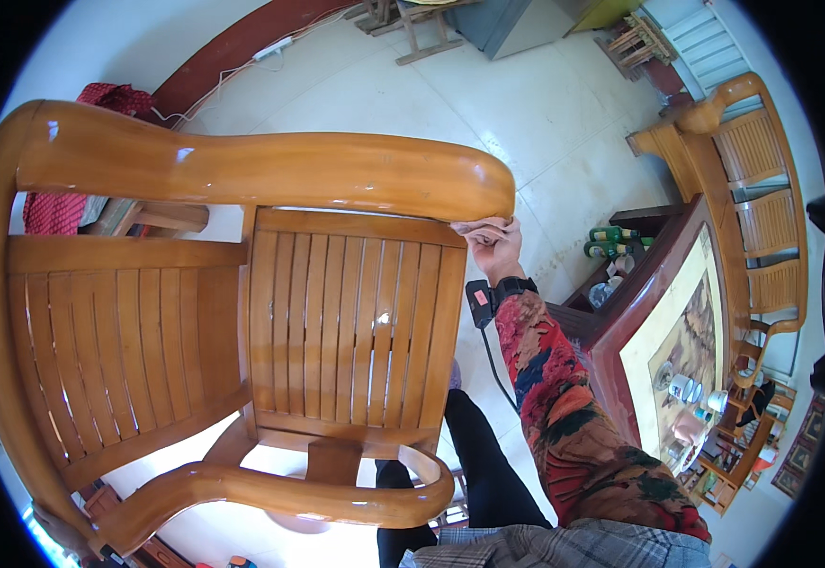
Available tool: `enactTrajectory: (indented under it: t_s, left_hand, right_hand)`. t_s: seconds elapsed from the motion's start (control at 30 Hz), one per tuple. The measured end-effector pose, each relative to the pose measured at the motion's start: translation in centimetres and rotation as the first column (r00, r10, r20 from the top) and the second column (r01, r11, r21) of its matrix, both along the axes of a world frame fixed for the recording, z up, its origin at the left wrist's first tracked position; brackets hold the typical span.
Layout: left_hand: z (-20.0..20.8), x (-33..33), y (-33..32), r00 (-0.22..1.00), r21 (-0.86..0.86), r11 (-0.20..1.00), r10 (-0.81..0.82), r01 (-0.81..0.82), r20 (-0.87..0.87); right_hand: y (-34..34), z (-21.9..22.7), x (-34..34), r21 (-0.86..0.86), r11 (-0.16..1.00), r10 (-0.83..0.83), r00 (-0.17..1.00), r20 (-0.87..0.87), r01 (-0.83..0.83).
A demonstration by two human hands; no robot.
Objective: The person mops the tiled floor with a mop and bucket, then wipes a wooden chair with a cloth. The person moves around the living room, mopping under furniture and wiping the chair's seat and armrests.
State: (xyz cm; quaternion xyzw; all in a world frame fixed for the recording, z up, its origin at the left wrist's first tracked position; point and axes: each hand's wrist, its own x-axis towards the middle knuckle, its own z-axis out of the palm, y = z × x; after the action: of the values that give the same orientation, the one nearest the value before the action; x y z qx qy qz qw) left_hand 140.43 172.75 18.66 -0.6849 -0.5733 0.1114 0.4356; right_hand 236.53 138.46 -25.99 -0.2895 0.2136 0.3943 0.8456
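Observation:
A varnished wooden armchair (pixel 356 331) with a slatted seat and slatted back fills the left and middle. My right hand (pixel 498 254) is closed on a pinkish-brown cloth (pixel 481 229), pressed at the underside of the far armrest's (pixel 337 170) front end, by the seat's front corner. A black device is strapped to that wrist, with a cable running down from it. At the lower left rim, my left hand (pixel 60 530) shows dimly beside the chair back's near corner. Its fingers are too dark and cut off to make out.
A dark red table (pixel 611 364) with a picture top stands to the right, cups on it and green bottles (pixel 611 241) on its shelf. Beyond it is a long wooden bench (pixel 753 199). Wooden stools (pixel 422 28) stand at the far wall. A red patterned cloth (pixel 53 213) lies behind the chair.

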Motion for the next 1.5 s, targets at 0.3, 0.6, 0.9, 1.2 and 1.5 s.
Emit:
enactTrajectory:
  t_s: [0.3,0.6,0.9,1.2,1.5]
  left_hand:
    - [-0.6,6.3,-1.2,0.575,-0.005,0.998,0.043,-0.069,0.817]
    - [-2.0,5.9,-1.3,0.717,0.043,0.998,-0.067,0.052,0.694]
    - [-2.9,13.8,-10.9,0.659,0.136,0.99,-0.121,0.028,0.743]
    - [-22.2,24.6,-40.9,-0.709,-0.636,0.77,0.477,0.052,0.519]
    - [-30.2,31.8,-47.2,-0.906,-0.735,0.636,0.416,0.233,0.073]
  right_hand:
    - [3.9,6.7,-1.3,-0.074,0.976,-0.217,0.958,-0.185,0.206]
    - [3.7,18.2,-0.9,-0.864,0.498,0.767,0.504,0.396,-0.078]
    - [10.4,8.1,0.2,-0.449,0.593,0.802,-0.542,0.251,0.669]
    - [17.2,12.8,-8.2,-0.377,0.852,0.41,-0.911,0.049,0.363]
    - [15.9,12.9,4.9,-0.86,-0.001,0.944,-0.283,-0.169,0.511]
